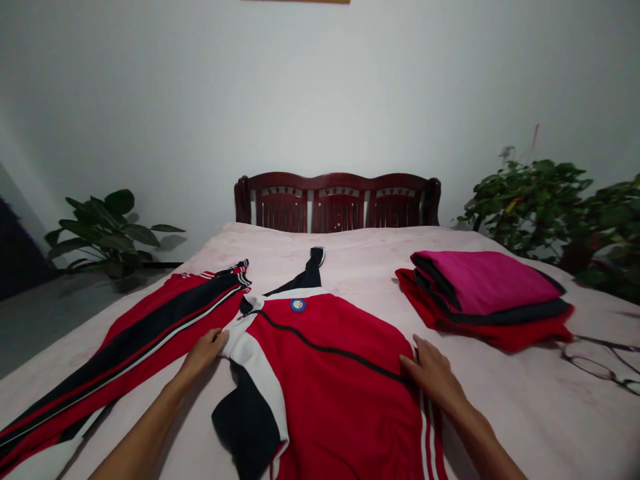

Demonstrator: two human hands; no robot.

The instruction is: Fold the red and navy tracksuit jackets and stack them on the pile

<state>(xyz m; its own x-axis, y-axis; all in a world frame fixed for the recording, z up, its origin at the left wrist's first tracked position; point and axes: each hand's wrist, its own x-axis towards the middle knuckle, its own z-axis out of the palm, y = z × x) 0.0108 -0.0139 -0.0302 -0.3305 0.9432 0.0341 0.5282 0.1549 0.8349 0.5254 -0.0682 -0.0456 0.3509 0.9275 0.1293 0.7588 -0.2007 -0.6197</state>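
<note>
A red, white and navy track jacket [325, 373] lies on its side across the bed, front up, collar to the left and hem to the right. Its dark zip runs along the middle, and a round blue badge sits on the chest. My left hand [207, 350] pinches the white cloth by the collar. At the striped hem, my right hand [434, 370] grips the edge, thumb on top and some fingers hidden beneath. One navy sleeve [305, 275] stretches toward the headboard; the other is bunched near me. Beside my left hand lie red track pants [150, 333] with navy panels and white stripes.
Folded clothes [500, 283], magenta on top, are stacked on the right of the pink bedsheet [370, 260]. Eyeglasses [595, 367] lie near the stack. A dark wooden headboard [337, 180] stands at the far end, with leafy plants [530, 200] on the right and another plant [105, 223] left.
</note>
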